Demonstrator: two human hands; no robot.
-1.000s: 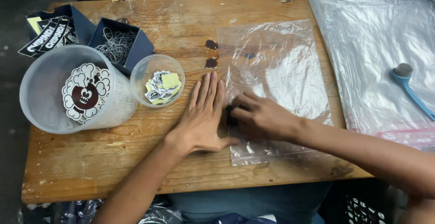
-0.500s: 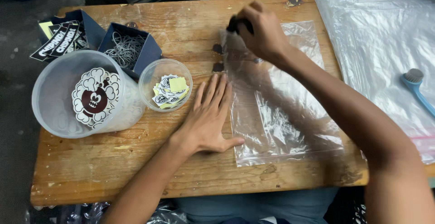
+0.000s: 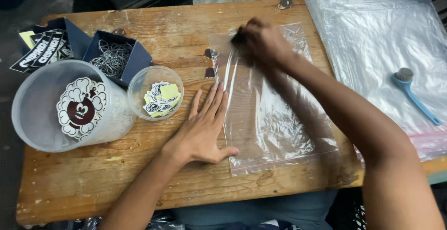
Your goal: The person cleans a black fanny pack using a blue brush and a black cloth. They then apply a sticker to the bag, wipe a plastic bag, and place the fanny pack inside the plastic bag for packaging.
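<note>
on clear bag [image 3: 274,113] | left hand [image 3: 202,130] flat, fingers spread | right hand [image 3: 260,41] gripping dark object [image 3: 239,37]

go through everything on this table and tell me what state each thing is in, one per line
Clear bag: flat on the table.
Left hand: open, palm down at the bag's left edge.
Right hand: closed on a small dark thing, at the bag's far end.
Big tub: lidless.
Small cup: lidless, holds stickers.
Blue brush: lying on stacked bags.

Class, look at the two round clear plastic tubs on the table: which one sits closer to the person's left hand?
The small tub, holding little yellow and white stickers, just beyond the left hand. The big tub, with one large cloud-shaped sticker, stands farther left.
</note>
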